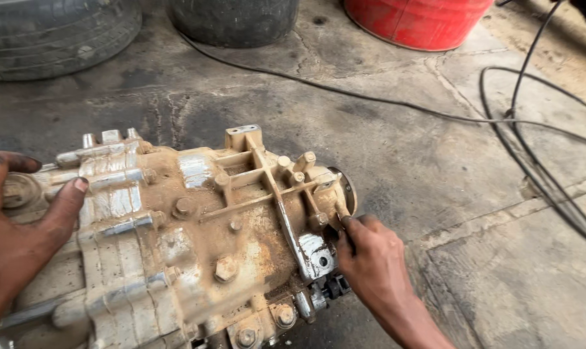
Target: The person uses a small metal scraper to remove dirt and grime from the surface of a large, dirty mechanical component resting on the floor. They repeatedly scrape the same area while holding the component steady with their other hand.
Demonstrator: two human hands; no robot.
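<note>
Mud-caked gearbox casing (196, 245) lies assembled, bolts seemingly all in; left hand (18, 226) spread flat steadying it, right hand (370, 255) pinching something small at its flange.

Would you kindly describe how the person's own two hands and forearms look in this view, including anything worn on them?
Both hands are bare: no gloves, rings or watch show. The left hand carries dark greasy smears on the fingers and fingertips, and its thumbnail is visible. The right hand also looks grimy around the knuckles. The forearms that enter from the bottom edge are uncovered, with no sleeve in view.
</note>
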